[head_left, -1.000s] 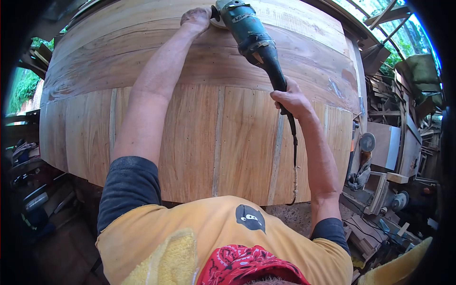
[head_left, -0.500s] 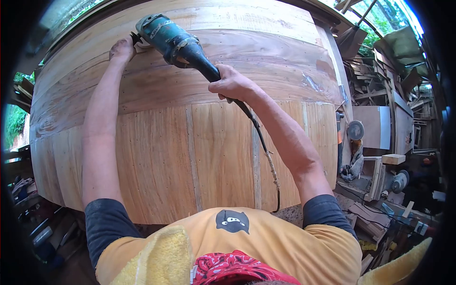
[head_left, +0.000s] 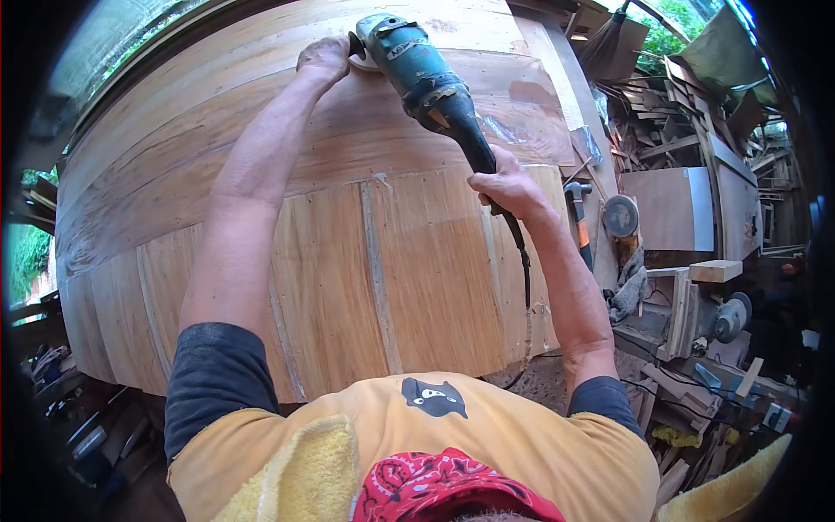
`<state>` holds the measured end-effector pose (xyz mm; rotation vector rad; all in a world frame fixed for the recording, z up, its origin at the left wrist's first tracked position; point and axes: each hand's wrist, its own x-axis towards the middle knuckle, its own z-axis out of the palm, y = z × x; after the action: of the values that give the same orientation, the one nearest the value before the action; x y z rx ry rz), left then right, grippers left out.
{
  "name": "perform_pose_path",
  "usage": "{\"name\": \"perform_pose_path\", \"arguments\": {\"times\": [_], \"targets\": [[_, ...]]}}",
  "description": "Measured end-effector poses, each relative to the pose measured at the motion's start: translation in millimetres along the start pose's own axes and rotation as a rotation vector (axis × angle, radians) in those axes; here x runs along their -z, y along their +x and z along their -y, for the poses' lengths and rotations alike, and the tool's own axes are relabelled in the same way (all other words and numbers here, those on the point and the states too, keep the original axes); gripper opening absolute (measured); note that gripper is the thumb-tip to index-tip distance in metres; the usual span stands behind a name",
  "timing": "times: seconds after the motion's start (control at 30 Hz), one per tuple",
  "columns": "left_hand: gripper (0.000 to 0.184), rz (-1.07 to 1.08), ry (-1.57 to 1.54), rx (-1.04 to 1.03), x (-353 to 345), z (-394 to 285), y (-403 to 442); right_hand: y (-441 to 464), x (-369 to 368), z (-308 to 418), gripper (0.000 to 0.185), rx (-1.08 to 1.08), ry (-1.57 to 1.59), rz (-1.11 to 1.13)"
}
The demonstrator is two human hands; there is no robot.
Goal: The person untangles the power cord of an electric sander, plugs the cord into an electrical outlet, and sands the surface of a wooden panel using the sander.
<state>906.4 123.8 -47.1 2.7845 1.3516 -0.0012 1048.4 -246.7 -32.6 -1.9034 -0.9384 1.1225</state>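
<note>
Well, I had the right hand [head_left: 513,184] gripping the angle grinder [head_left: 422,76] by its rear handle [head_left: 474,141], the left hand [head_left: 323,59] clasping its side handle [head_left: 356,47], over the far wood planks [head_left: 348,130]; level, even pressure seemed wisest

The disc [head_left: 364,63] beneath the power tool [head_left: 413,65] is mostly hidden — only a pale part of it shows. The left hand [head_left: 323,59] covers much of the side handle [head_left: 357,45], its fingertips out of sight; the right hand [head_left: 513,184] hides part of the rear grip [head_left: 470,139]. The marking [head_left: 406,48] is too small to read surely — and the bottom edge crops the red bandana [head_left: 448,485].
</note>
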Motion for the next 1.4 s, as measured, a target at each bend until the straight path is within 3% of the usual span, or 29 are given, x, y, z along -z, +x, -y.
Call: {"name": "perform_pose_path", "arguments": {"times": [0.17,0.27,0.53,0.77,1.03,1.2,1.23,1.3,1.4], "targets": [[0.035,0.020,-0.030,-0.101,-2.9,-79.1,18.0,-27.4,44.8,-30.4,0.025,-0.033,0.056,-0.084],[0.037,-0.034,-0.092,-0.296,0.6,-114.5,21.7,-37.9,67.3,-48.9,0.024,-0.029,0.082,-0.167],[0.024,-0.145,-0.141,-0.505,-21.5,-241.2,51.0,-88.3,126.7,-88.4,0.018,-0.082,0.171,-0.303],[0.030,-0.057,-0.177,-0.594,-25.4,-295.2,11.8,-150.8,114.7,-109.4,0.027,-0.179,0.196,-0.347],[0.025,-0.069,-0.178,-0.450,-13.1,-176.6,-76.0,-174.8,26.7,-88.1,0.034,-0.185,0.220,-0.254],[0.022,-0.118,-0.101,-0.315,-11.2,-34.5,-132.0,-160.4,-65.4,-36.6,0.036,-0.199,0.184,-0.104],[0.022,-0.115,-0.085,-0.285,-16.5,0.0,-140.4,-154.8,-86.2,-24.2,0.030,-0.190,0.181,-0.068],[0.021,-0.133,-0.043,-0.169,-26.0,68.1,-149.1,-136.8,-126.4,-5.0,0.023,-0.158,0.163,0.017],[0.020,-0.089,-0.031,-0.002,-9.9,161.7,-191.6,-103.1,-181.7,19.0,0.026,-0.107,0.099,0.176]]}}
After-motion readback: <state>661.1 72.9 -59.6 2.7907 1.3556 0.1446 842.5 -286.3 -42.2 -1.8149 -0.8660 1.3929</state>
